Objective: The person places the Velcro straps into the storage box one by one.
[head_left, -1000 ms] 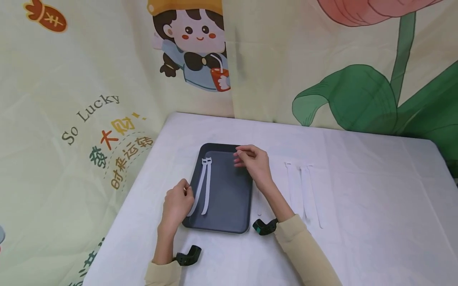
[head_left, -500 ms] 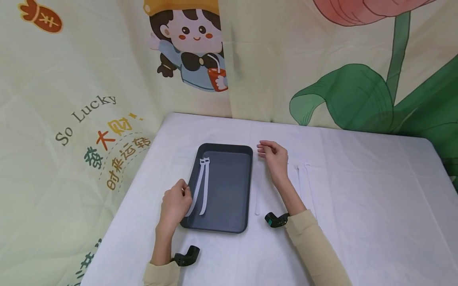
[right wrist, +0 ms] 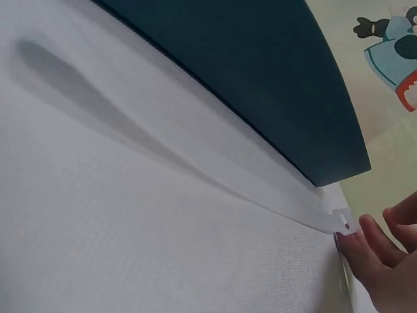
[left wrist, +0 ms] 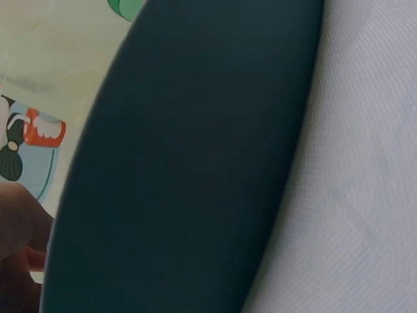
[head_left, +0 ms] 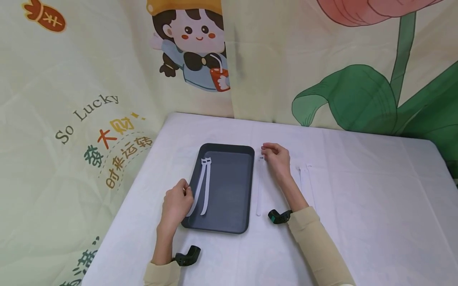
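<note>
Two white slotted-head cable ties (head_left: 206, 186) lie side by side in the dark grey tray (head_left: 230, 194), near its left wall. My left hand (head_left: 177, 200) grips that side's rim; its fingers (left wrist: 19, 225) show partly at the far left of the left wrist view, where the tray's wall (left wrist: 189, 143) covers the rest. Just right of the tray, my right hand (head_left: 279, 161) pinches the slotted head of another white cable tie (right wrist: 344, 223) between thumb and fingertips. The strip of this tie (head_left: 259, 190) runs toward me along the tray's right side.
More white cable ties (head_left: 309, 178) lie on the white tablecloth (head_left: 375, 206) right of my right hand, partly behind the forearm. Behind the table hangs a printed cloth (head_left: 264, 79). Black wrist cameras (head_left: 188, 256) sit on both wrists.
My right hand has moved from over the tray to the right, down to the tie beside the tray, and now pinches its head. The left hand stays at the rim.
</note>
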